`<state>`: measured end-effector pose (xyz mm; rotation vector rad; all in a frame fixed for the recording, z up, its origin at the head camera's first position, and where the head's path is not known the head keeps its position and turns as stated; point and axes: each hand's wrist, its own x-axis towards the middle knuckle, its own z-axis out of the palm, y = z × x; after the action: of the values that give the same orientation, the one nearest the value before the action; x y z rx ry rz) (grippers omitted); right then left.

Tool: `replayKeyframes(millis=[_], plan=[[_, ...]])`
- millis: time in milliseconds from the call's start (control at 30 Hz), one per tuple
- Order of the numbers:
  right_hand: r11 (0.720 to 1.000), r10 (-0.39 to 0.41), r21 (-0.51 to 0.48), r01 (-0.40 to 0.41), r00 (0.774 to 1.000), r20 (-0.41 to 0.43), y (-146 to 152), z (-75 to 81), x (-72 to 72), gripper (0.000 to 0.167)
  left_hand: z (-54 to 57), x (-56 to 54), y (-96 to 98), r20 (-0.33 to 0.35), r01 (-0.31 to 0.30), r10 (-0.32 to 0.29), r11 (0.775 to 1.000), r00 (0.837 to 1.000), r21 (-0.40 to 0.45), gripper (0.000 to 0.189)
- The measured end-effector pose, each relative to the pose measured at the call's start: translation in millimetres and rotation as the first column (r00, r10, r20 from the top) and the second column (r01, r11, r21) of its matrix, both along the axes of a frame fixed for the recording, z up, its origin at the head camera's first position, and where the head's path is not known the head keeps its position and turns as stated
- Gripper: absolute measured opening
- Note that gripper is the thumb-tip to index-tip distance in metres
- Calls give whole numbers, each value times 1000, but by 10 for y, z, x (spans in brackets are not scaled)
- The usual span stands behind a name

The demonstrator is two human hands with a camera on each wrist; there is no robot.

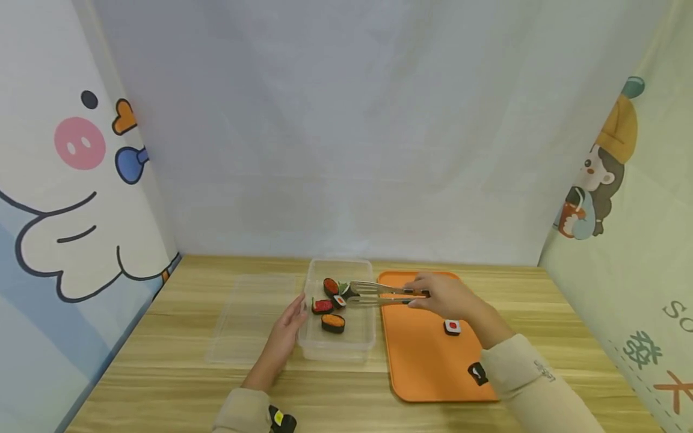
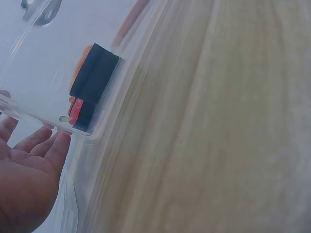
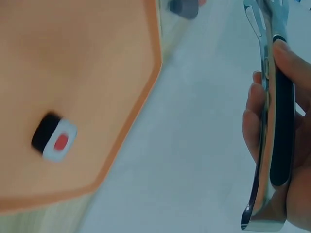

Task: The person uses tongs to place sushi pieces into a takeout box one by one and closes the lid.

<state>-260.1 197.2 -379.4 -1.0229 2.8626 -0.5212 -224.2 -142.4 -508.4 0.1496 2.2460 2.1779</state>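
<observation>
My right hand [image 1: 446,294] grips metal tongs [image 3: 272,121] with black handle pads, reaching left over the clear plastic box [image 1: 354,346]. In the head view the tongs' two spread tips overlap a dark-wrapped sushi piece with green topping [image 1: 344,287]. Other toy sushi in the box are an orange-topped piece [image 1: 332,323], a red-topped piece [image 1: 322,307], a dark red-orange piece [image 1: 331,286] and a small white roll [image 1: 339,301]. My left hand [image 1: 287,331] rests against the box's left side, its fingertips [image 2: 60,141] at the rim in the left wrist view.
An orange tray [image 1: 422,361] lies right of the box, bearing a white roll with a red centre [image 1: 452,327] and a black-wrapped piece [image 1: 477,373] partly by the right sleeve. A clear lid [image 1: 251,319] lies flat on the left. A pale curtain stands behind the table.
</observation>
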Motion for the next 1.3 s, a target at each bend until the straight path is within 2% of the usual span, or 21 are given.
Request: replayKeyframes(millis=[200,533,967,1300], plan=[[999,-32,21,33,999,-22,376,55,79,34,25,8,2,-3,3,-3,1000,1000,0,51],[996,-90,4,90,996,20,920,12,214,37,-15,-18,9,-1,-28,28,1000,1000,-2,50],[994,-106,1,106,992,75,1511,-200,338,43,-31,-24,1,3,-14,14,1000,1000,5,50],[991,-130,16,129,981,141,1779,-312,359,49,-50,-32,6,7,-9,9,1000,1000,3,50]])
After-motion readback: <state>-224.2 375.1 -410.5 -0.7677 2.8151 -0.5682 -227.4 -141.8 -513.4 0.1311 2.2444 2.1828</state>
